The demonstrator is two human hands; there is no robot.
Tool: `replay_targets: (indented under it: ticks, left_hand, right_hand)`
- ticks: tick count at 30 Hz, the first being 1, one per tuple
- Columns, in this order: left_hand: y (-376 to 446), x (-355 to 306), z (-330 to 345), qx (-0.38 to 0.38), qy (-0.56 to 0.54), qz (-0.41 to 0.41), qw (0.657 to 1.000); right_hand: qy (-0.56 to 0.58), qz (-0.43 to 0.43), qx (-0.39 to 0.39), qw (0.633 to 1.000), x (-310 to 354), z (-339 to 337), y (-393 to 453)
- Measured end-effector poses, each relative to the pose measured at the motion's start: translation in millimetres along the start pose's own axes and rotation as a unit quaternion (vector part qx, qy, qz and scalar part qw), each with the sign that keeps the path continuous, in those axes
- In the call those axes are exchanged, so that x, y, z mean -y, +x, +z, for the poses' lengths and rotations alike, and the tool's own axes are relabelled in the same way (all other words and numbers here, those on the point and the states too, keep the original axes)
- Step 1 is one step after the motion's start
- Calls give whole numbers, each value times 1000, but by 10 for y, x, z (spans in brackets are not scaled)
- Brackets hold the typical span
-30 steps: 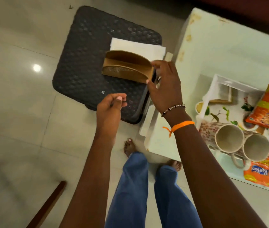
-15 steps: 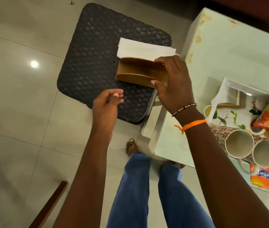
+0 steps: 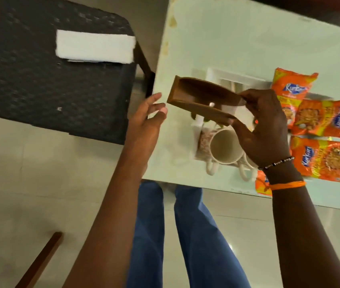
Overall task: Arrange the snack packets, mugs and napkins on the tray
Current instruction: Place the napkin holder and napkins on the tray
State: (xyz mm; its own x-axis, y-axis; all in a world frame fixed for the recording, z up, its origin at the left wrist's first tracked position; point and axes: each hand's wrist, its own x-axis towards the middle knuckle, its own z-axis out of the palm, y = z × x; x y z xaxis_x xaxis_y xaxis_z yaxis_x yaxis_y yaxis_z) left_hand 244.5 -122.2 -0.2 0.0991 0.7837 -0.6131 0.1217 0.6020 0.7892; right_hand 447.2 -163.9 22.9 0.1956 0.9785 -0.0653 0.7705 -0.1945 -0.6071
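We see 2 bare forearms rising from 6 o'clock toward the middle of the view. Our right hand (image 3: 262, 129) sits at about 2 o'clock from centre, palm turned away from us, its grip closed on the end of a brown wooden holder (image 3: 202, 102), thumb low and fingers on top. A beaded bracelet and an orange thread circle that wrist. Our left hand (image 3: 146, 121) lies at 9 o'clock of the right, fingers loosely spread and slightly curled, holding nothing, fingertips just beside the holder's near end. Blue-trousered legs stand below, between the arms.
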Motion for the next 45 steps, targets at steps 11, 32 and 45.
replay_targets:
  ticks: [11, 32, 45]
  left_hand:
    - [-41, 195, 1022, 1, 83, -43, 996]
    - [237, 415, 1105, 23, 114, -142, 983]
    - [435, -81, -553, -66, 2, -120, 991]
  right_hand:
    - [58, 62, 58, 995, -985, -219, 18]
    - [-52, 92, 193, 976, -961, -179, 202]
    - [207, 123, 162, 957, 790, 1046, 680]
